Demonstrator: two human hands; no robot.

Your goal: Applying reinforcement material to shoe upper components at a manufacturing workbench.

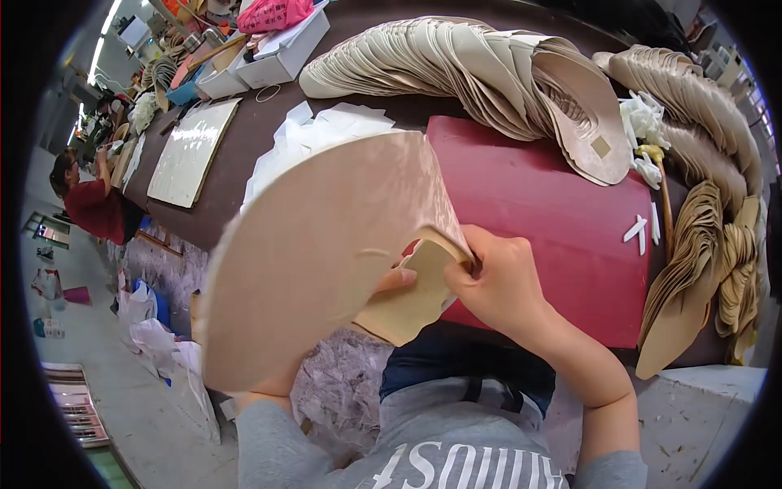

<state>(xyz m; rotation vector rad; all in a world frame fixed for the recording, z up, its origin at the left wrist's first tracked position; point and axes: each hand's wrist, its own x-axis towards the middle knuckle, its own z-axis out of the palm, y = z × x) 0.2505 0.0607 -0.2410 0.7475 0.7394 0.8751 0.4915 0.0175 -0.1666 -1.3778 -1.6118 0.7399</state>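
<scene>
A large curved beige panel (314,236), leather-like with a smooth face, is held up in front of me, bent so that its yellowish-tan underside (411,306) shows. My right hand (501,273) pinches the panel's folded right edge between thumb and curled fingers. Most of my left hand (397,281) is hidden behind the panel; a fingertip shows against the tan side, gripping it. Beneath and to the right lies a red mat (554,228) on the dark table. White sheets (314,134) in a loose pile stick out beyond the panel's far edge.
Long fanned stacks of beige pieces (440,61) cover the far table, with more stacks (692,98) at the right. White strips (641,228) and a wooden-handled tool (664,196) lie on the right. A pale board (191,155) and white boxes (281,61) are left. Another person (94,196) works far left.
</scene>
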